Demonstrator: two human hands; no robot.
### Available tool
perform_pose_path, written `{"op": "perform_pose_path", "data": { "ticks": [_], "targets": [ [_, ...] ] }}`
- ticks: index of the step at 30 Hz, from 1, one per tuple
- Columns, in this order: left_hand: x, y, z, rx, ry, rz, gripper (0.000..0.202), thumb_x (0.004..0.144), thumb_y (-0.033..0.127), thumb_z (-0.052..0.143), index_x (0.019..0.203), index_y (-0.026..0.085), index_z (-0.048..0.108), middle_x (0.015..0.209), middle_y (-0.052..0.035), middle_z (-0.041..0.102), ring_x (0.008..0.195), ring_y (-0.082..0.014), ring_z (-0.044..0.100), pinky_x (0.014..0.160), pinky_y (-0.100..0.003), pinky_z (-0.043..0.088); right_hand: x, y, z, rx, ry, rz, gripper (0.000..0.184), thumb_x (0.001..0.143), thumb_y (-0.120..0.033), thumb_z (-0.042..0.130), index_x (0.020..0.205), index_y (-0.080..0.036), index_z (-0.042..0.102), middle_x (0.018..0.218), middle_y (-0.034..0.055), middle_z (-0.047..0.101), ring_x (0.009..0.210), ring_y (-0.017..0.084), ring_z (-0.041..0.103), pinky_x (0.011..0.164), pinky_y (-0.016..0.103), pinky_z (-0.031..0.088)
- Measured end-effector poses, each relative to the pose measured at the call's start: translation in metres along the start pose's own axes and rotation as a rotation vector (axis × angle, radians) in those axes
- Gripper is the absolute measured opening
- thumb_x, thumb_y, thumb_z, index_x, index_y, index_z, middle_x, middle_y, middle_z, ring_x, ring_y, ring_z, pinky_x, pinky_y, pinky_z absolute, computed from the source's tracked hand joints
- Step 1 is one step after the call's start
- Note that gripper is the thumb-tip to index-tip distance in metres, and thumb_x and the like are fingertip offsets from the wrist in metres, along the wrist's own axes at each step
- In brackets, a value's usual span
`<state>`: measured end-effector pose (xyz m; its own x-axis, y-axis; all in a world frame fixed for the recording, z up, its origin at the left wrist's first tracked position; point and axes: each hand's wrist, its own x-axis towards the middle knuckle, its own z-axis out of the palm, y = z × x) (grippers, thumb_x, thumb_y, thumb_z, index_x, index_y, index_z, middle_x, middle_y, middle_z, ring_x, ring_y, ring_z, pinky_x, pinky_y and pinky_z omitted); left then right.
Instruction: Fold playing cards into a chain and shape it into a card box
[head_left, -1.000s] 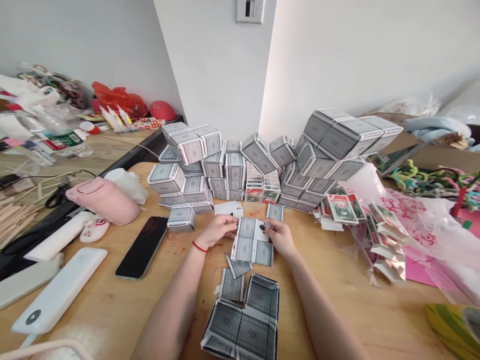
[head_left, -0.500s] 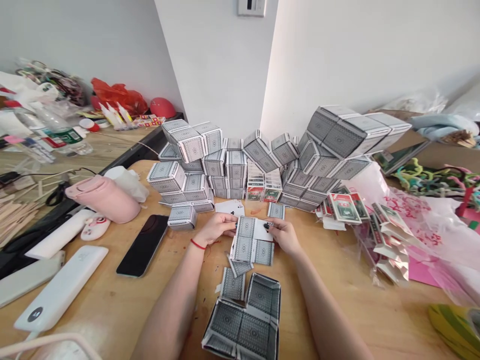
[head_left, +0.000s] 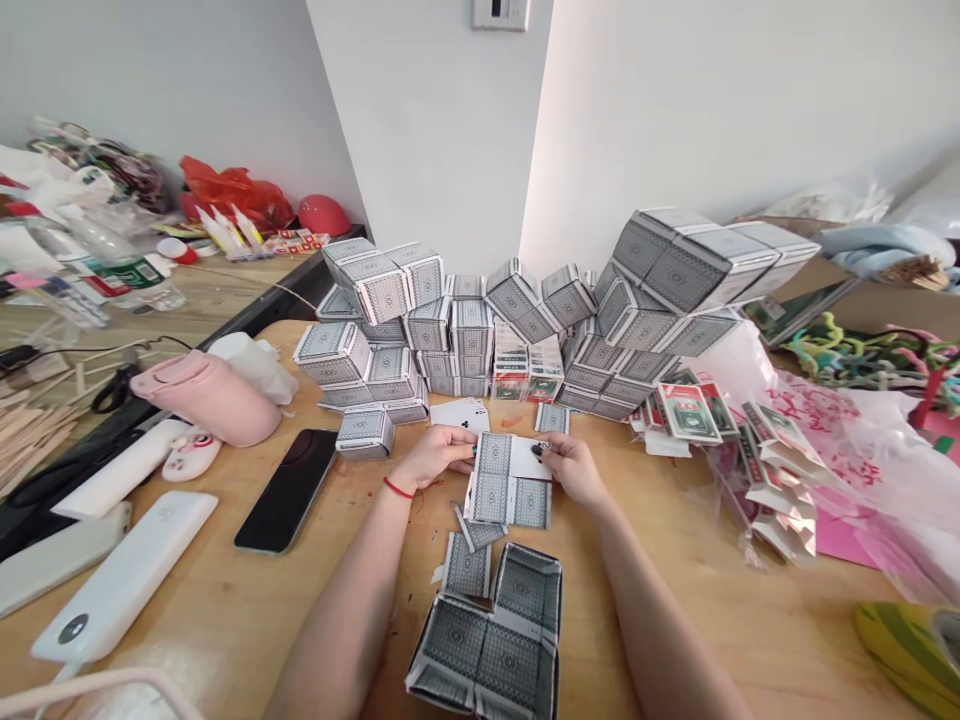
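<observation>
My left hand (head_left: 433, 455) and my right hand (head_left: 571, 466) both pinch a folded piece made of grey-backed playing cards (head_left: 504, 482), held just above the wooden table (head_left: 247, 600). The left hand grips its left edge, the right hand its upper right corner. Nearer to me lies an open tray folded from the same cards (head_left: 491, 640), with loose folded cards (head_left: 469, 555) between it and my hands. A face-up card (head_left: 459, 414) lies just beyond my left hand.
A big pile of card cubes (head_left: 525, 320) leans against the wall. Card packs (head_left: 686, 412) and pink plastic bags (head_left: 840, 450) lie right. A phone (head_left: 285, 490), white power bank (head_left: 124, 590) and pink bottle (head_left: 210, 400) lie left.
My hands stay on the card piece with only small finger shifts; the right fingers moved slightly along its top edge. The view drifted a little.
</observation>
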<state>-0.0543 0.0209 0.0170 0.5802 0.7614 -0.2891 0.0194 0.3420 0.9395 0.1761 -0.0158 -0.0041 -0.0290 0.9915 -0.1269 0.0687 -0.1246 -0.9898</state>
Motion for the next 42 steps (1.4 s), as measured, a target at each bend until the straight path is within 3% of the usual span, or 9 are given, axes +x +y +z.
{"op": "perform_pose_path", "data": {
  "ticks": [10,22,39,42],
  "targets": [
    [0.002,0.001,0.015,0.021,0.038,-0.023,0.024,0.065,0.025,0.066,0.084,0.010,0.066,0.079,-0.0063,0.069,0.071,-0.0154,0.063,0.066,-0.027,0.051,-0.001,0.003,0.007,-0.036,-0.057,-0.010,0.018,0.066,-0.029,0.054,0.076,-0.014,0.057,0.056,-0.0018,0.053,0.046,0.010,0.042,0.042,0.021,0.029],
    [0.004,-0.001,0.015,0.035,0.005,-0.027,0.025,0.064,0.028,0.067,0.082,0.010,0.067,0.078,-0.0064,0.068,0.070,-0.0149,0.062,0.068,-0.028,0.051,-0.001,0.004,0.010,-0.138,-0.059,-0.025,0.012,0.068,-0.023,0.050,0.074,-0.015,0.055,0.055,-0.0026,0.050,0.048,0.010,0.042,0.044,0.020,0.031],
    [-0.001,0.006,0.014,-0.062,-0.009,-0.032,0.028,0.065,0.027,0.064,0.089,0.011,0.064,0.079,-0.0071,0.066,0.071,-0.0148,0.061,0.066,-0.027,0.048,-0.002,0.001,0.009,-0.049,-0.102,0.015,0.022,0.068,-0.031,0.055,0.083,-0.015,0.055,0.059,-0.0021,0.054,0.046,0.009,0.043,0.041,0.020,0.031],
    [0.000,0.007,0.018,-0.019,0.014,-0.039,0.024,0.064,0.029,0.065,0.078,0.011,0.060,0.070,-0.0030,0.062,0.065,-0.0127,0.059,0.061,-0.025,0.047,-0.002,-0.001,0.010,-0.015,-0.084,0.034,0.023,0.068,-0.036,0.058,0.078,-0.016,0.052,0.054,-0.0037,0.052,0.042,0.008,0.041,0.039,0.020,0.028]
  ]
}}
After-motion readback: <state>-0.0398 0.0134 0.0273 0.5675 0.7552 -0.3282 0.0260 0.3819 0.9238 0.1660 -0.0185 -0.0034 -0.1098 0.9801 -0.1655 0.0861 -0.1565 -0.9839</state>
